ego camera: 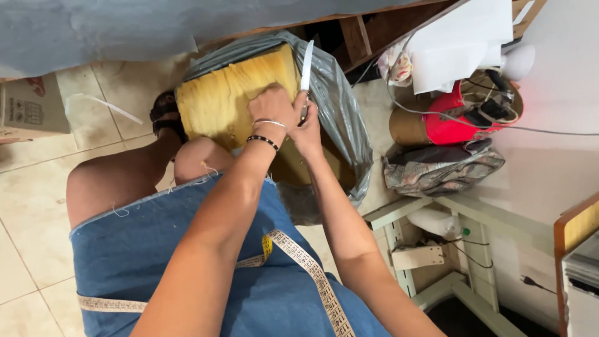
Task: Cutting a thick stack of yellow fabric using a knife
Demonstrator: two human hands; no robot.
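Observation:
A yellow foam block [224,97] lies inside a grey plastic bag [340,106] on the floor in front of my knees. My left hand [271,106], with bracelets at the wrist, presses down on the block's near right corner. My right hand [307,122] grips the handle of a knife [306,65], whose blade points away from me along the block's right edge. A tape measure [306,265] drapes over my blue denim lap.
A cardboard box [28,109] sits at the left on the tiled floor. To the right are a red-and-brown spool with cables [437,122], folded patterned cloth [440,168], white paper sheets [462,37] and a white table frame [437,249].

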